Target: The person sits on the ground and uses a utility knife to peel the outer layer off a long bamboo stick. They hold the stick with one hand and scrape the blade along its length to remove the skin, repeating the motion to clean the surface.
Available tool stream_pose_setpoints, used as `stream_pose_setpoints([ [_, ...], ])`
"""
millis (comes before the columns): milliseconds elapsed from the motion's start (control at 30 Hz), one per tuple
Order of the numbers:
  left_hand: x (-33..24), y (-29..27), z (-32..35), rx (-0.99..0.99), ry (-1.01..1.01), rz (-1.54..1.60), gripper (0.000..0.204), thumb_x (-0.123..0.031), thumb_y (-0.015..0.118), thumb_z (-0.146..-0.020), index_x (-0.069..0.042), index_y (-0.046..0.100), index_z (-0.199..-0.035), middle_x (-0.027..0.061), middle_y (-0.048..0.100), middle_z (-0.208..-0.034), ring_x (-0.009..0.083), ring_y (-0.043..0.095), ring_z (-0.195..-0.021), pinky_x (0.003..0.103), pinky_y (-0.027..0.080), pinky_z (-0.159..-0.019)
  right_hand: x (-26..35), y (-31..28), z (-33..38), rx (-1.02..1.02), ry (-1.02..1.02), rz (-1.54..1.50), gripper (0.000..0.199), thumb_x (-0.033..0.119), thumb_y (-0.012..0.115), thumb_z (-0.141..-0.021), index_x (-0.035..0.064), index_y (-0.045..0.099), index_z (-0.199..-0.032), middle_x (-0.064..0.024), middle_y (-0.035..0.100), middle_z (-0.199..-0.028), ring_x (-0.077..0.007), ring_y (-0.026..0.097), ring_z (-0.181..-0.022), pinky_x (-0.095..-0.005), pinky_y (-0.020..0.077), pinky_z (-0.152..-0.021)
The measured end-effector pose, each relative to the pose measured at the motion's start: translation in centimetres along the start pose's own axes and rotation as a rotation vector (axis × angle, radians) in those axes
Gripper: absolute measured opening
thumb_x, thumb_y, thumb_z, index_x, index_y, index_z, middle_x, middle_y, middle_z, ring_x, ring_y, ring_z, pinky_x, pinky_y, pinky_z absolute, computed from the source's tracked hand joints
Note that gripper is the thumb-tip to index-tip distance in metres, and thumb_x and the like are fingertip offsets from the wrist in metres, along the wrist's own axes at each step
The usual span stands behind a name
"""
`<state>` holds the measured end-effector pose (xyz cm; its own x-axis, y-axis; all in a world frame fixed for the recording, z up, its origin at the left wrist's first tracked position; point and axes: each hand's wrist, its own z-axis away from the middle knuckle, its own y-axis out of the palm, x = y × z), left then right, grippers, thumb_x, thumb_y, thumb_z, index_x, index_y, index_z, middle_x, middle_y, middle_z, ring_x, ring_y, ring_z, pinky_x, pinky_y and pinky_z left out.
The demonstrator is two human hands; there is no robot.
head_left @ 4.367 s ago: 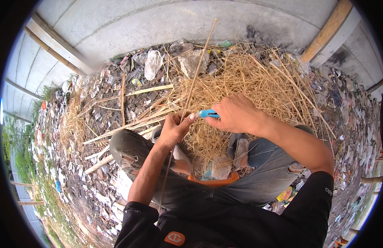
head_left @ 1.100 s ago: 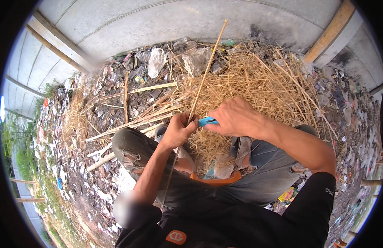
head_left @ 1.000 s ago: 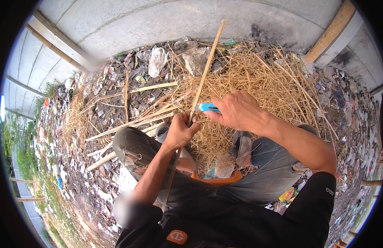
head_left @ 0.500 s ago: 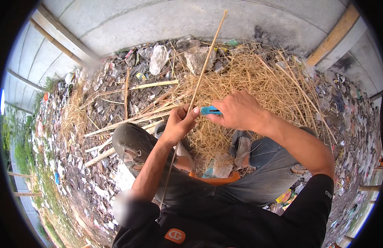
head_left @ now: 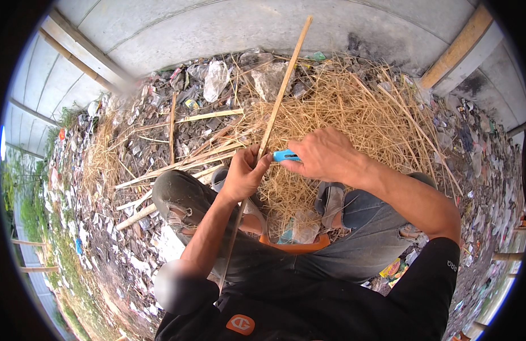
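Observation:
My left hand [head_left: 244, 175] pinches a long, thin bamboo strip [head_left: 281, 94] between thumb and fingers. The strip slants from above my lap up toward the wall, its far end pale and cut. In my right hand [head_left: 326, 154] is a blue-handled utility knife [head_left: 285, 155], with the fingers wrapped round it. The knife's front end meets the strip right beside my left thumb; its blade is hidden there. Beneath both hands lies a heap of straw-coloured shavings [head_left: 354, 108].
More bamboo strips [head_left: 183, 166] lie to the left near my knee. An orange plastic edge [head_left: 297, 246] shows between my legs. Litter [head_left: 121, 227] covers the ground around, and a grey concrete wall [head_left: 246, 28] with a bamboo post [head_left: 459, 45] stands ahead.
The strip has turned in my left hand, so its broader, paler face now shows. Both hands have shifted only slightly, the knife staying against the strip.

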<state>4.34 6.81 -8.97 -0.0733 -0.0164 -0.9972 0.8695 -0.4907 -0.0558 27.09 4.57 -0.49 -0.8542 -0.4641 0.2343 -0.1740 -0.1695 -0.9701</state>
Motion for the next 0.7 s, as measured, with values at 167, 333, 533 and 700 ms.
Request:
stream_pose_setpoints([
  [167,-0.8,0.8,0.2,-0.066,-0.012,-0.280,0.021,-0.018,0.065,-0.099,-0.001,0.061,-0.087,-0.0016,0.052,-0.063,0.0063,0.043,-0.059,0.029,0.036,-0.053,-0.6,1.3,0.0,-0.020,-0.013,0.001,0.050,0.048,0.061,-0.096,0.0022,0.070,-0.078,-0.0137,0.063,-0.056,-0.0323,0.065,-0.049,-0.0459,0.0523,-0.051],
  [333,-0.7,0.9,0.2,-0.091,0.008,-0.489,0.022,-0.018,0.065,-0.096,0.002,0.060,-0.088,0.0119,0.053,-0.060,0.0161,0.048,-0.053,0.036,0.041,-0.053,-1.2,2.1,-0.2,-0.027,-0.053,-0.002,0.048,0.046,0.061,-0.096,0.0023,0.069,-0.078,-0.0144,0.063,-0.056,-0.0329,0.064,-0.049,-0.0466,0.0528,-0.052],
  [533,-1.0,1.2,0.3,-0.134,0.041,-0.538,0.024,-0.019,0.064,-0.096,0.002,0.059,-0.086,0.0149,0.055,-0.059,0.0238,0.054,-0.051,0.040,0.043,-0.053,-1.2,2.3,-0.5,-0.046,-0.071,-0.010,0.048,0.046,0.061,-0.095,0.0025,0.069,-0.078,-0.0150,0.063,-0.056,-0.0334,0.065,-0.050,-0.0470,0.0533,-0.053],
  [700,-0.8,1.1,0.2,-0.158,0.041,-0.598,0.023,-0.017,0.065,-0.094,0.003,0.058,-0.085,0.0186,0.058,-0.061,0.0320,0.059,-0.053,0.044,0.045,-0.055,-1.0,2.2,-0.7,-0.021,-0.054,-0.017,0.046,0.045,0.061,-0.095,0.0025,0.068,-0.078,-0.0152,0.064,-0.058,-0.0342,0.066,-0.052,-0.0473,0.0538,-0.055],
])
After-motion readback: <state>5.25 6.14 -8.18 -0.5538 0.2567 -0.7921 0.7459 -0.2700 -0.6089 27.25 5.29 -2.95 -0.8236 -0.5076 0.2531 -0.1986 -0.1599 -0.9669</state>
